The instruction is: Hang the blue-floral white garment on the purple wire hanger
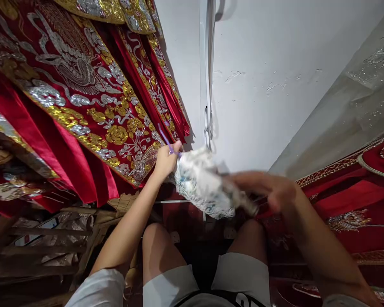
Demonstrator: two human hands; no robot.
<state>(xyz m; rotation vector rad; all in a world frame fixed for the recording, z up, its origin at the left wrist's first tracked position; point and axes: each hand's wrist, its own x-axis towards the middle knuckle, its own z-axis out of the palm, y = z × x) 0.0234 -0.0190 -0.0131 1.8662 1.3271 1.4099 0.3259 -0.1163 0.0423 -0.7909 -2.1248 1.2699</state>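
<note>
My left hand [166, 160] pinches a purple strand [164, 136] at the edge of the white patterned cloth [201, 183]. My right hand [269, 189], blurred, seems to grip its other end. The cloth hangs bunched above my knees, beside the red embroidered drapes [92, 98], not yet spread out.
</note>
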